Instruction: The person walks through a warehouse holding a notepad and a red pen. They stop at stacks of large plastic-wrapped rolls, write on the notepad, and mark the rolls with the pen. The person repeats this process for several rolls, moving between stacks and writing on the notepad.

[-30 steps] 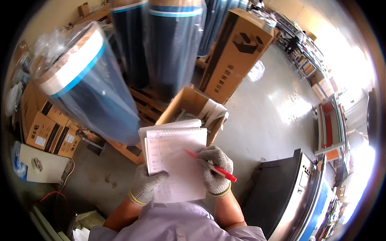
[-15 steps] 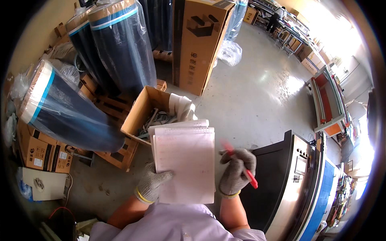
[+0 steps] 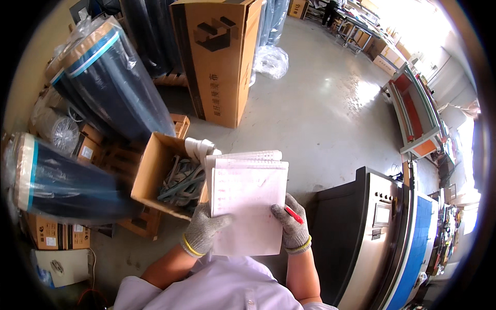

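A pad of white paper (image 3: 250, 206) with faint writing is held up in front of my body, its upper sheets folded over at the far edge. My left hand (image 3: 202, 232), in a grey knitted glove with a yellow cuff edge, grips the pad's left side, thumb on the page. At the right edge, my gloved right hand (image 3: 293, 225) closes around a red pen (image 3: 294, 214), its thumb touching the paper. The fingers of both hands under the pad are hidden.
Left of the pad, an open cardboard box (image 3: 150, 168) holds grey strips. Plastic-wrapped dark rolls (image 3: 77, 181) lie and stand on pallets at left. A tall carton (image 3: 217, 67) stands ahead. At right is a dark machine (image 3: 338, 227) with a steel control panel (image 3: 380, 227).
My right hand has moved in from beside the pad to its right edge, turning the pen. The view has shifted, bringing more of the open box out from behind the paper.
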A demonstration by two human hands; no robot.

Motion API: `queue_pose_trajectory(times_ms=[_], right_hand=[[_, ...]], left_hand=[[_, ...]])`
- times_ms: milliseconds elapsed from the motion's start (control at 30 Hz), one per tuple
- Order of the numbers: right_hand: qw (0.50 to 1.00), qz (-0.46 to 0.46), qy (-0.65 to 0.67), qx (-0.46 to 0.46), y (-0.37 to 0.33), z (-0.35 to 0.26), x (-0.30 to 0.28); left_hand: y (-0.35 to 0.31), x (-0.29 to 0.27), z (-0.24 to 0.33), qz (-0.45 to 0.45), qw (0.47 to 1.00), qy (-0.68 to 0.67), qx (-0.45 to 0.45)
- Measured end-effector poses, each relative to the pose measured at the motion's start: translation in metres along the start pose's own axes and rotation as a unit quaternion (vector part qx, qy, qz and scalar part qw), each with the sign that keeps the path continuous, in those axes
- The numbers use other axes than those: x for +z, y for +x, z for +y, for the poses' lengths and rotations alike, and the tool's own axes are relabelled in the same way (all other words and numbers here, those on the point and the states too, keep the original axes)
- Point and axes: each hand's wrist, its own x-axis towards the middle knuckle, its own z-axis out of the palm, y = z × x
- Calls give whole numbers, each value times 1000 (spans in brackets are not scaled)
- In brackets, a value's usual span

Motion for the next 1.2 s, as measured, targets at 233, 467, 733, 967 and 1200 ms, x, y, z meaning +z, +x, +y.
queue_pose_trajectory(times_ms=[233,467,733,967,1200], right_hand=[[998,17,-48,-24,101,-44,-34],[998,19,-38,-41,184,-84,-59],[994,4,-55,-93,260,-126,-77],[992,-64,-79,-81,339,-150,-107],[982,-143,-112,-48,415,-196,-123]], left_hand=[[102,37,33,6,1000,0,-4],[192,64,71,-28,996,-79,16],[281,82,100,18,997,-24,74],[334,121,115,121,989,-51,74],[384,146,114,207,970,-54,111]])
